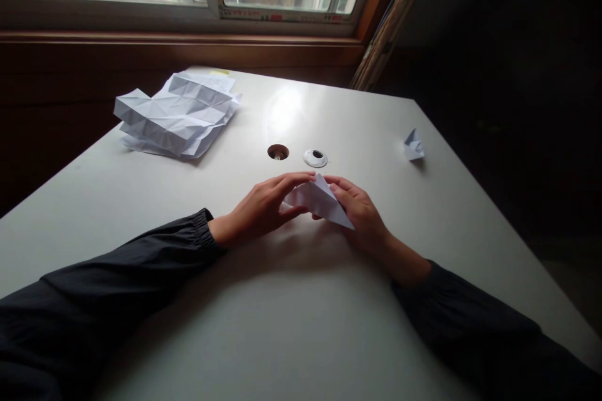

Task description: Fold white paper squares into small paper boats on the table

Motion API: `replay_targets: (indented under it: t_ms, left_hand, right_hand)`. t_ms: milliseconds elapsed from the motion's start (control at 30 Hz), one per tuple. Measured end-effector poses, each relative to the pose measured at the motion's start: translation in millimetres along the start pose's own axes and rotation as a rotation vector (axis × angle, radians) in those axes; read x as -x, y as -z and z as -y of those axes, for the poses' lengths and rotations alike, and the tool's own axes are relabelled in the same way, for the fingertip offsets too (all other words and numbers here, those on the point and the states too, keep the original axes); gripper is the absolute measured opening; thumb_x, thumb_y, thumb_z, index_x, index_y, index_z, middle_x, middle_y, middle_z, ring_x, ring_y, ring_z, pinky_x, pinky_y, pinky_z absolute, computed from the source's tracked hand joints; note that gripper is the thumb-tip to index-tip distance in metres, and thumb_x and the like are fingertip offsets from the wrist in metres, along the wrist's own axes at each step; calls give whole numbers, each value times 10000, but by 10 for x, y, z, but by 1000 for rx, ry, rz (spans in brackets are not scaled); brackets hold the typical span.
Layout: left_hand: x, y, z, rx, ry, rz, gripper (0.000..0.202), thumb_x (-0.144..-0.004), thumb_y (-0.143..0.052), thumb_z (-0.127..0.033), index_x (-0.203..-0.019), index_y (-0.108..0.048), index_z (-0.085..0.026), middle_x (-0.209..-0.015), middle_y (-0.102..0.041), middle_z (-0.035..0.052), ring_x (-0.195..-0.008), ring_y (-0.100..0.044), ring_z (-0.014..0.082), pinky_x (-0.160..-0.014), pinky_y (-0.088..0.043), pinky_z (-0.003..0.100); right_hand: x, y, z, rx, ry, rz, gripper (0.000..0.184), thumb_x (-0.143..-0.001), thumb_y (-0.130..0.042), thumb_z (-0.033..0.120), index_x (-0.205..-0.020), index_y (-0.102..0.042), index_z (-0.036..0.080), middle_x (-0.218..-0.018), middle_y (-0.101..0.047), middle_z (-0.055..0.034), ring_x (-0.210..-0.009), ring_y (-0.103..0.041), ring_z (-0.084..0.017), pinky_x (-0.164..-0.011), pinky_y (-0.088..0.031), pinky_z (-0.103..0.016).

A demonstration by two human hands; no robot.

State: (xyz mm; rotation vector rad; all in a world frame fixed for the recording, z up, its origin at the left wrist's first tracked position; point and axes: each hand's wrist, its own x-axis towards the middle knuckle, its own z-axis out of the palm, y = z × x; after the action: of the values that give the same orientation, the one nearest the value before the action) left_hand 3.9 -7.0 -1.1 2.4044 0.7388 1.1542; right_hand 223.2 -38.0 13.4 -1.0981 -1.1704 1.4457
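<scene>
A small folded white paper piece (320, 199) sits at the middle of the white table (263, 326), held between both hands. My left hand (258, 208) pinches its left side, fingers reaching to the top point. On the other side, my right hand (362, 213) grips the paper from behind, with fingers partly under it. Both arms wear dark sleeves.
A pile of creased, unfolded white sheets (176, 114) lies at the back left. A small finished folded paper figure (414, 146) stands at the right. A cable hole (278, 151) and its round cap (315, 158) are just beyond the hands. A window and a curtain are behind.
</scene>
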Motion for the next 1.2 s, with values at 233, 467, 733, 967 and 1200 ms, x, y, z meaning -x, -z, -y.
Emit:
replay_targets:
  t_ms: [233, 467, 733, 967, 1200]
  left_hand:
    - [-37, 150, -91, 202, 32, 15, 236, -950, -665, -409, -1011, -672, -181, -1386, -622, 158, -1222, -631, 277, -1020, -531, 422]
    - [-20, 105, 1, 459, 227, -26, 239, -915, -711, -333, -1049, -579, -185, -1046, -703, 87, -958, -686, 183, -854, -553, 319]
    - [-19, 142, 46, 235, 108, 181, 468, -804, -681, -143, -1262, -632, -227, -1266, -672, 99, -1163, -620, 258, -990, -503, 384]
    - [-18, 76, 77, 269, 128, 153, 229, -901, -625, -156, -1104, -723, -196, -1076, -724, 74, -940, -675, 183, -840, -530, 286]
    - [-41, 67, 4, 163, 121, 94, 124, -942, -652, -274, -952, -731, -179, -942, -713, 69, -847, -662, 169, -780, -515, 273]
  right_hand:
    - [-4, 38, -28, 4, 14, -67, 489, -882, -731, 434, -1302, -571, 241, -845, -744, -19, -676, -721, -203, -643, -606, -345]
    - [-48, 86, -91, -17, 1, -149, 275, -822, -777, 408, -999, -713, 208, -837, -707, -21, -659, -645, -155, -604, -556, -293]
    - [-99, 97, -57, -117, -63, -177, 283, -757, -796, 340, -992, -718, 203, -857, -719, -23, -692, -643, -154, -621, -524, -279]
    - [-91, 97, -63, -36, -38, -160, 232, -801, -729, 361, -975, -724, 208, -828, -720, -32, -692, -645, -176, -626, -518, -303]
    - [-36, 95, -36, 10, -11, -74, 313, -804, -658, 294, -1105, -708, 225, -896, -740, -34, -701, -647, -180, -625, -517, -304]
